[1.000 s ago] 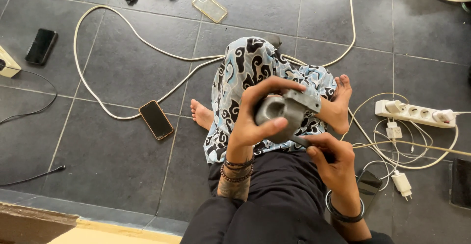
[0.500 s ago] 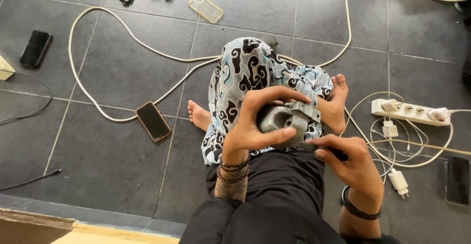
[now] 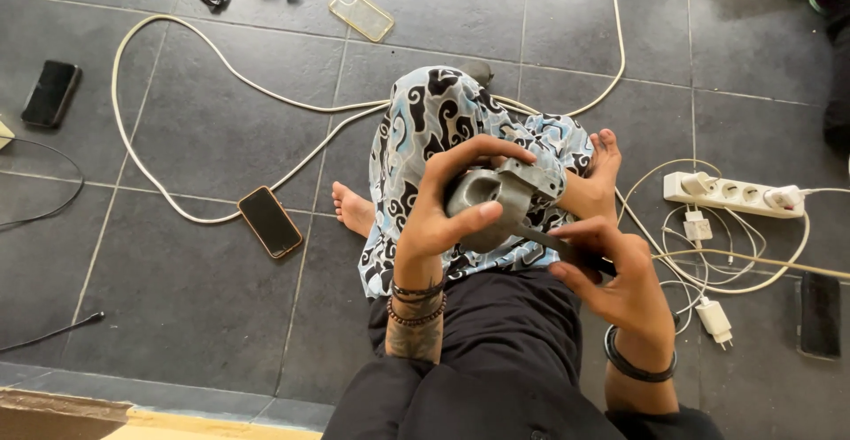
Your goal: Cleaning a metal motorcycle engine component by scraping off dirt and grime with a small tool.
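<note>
I sit cross-legged on a dark tiled floor with a patterned blue, black and white cloth (image 3: 425, 130) over my legs. My left hand (image 3: 447, 201) grips a grey cast-metal part (image 3: 491, 201) with a round opening, held above my lap. My right hand (image 3: 611, 272) is closed around the dark handle of a thin tool (image 3: 549, 241) whose shaft runs up to the underside of the metal part. Beaded bands circle my left wrist and a dark bracelet my right wrist.
A phone (image 3: 270, 221) lies on the floor left of my foot. Another phone (image 3: 50, 93) lies far left, and a clear phone case (image 3: 363, 14) at the top. A white power strip (image 3: 735, 196) with chargers and cables sits at right. A long white cable (image 3: 177, 59) loops across the tiles.
My right hand has shifted up and left toward the metal part, bringing the tool against it. My left hand has turned the part slightly.
</note>
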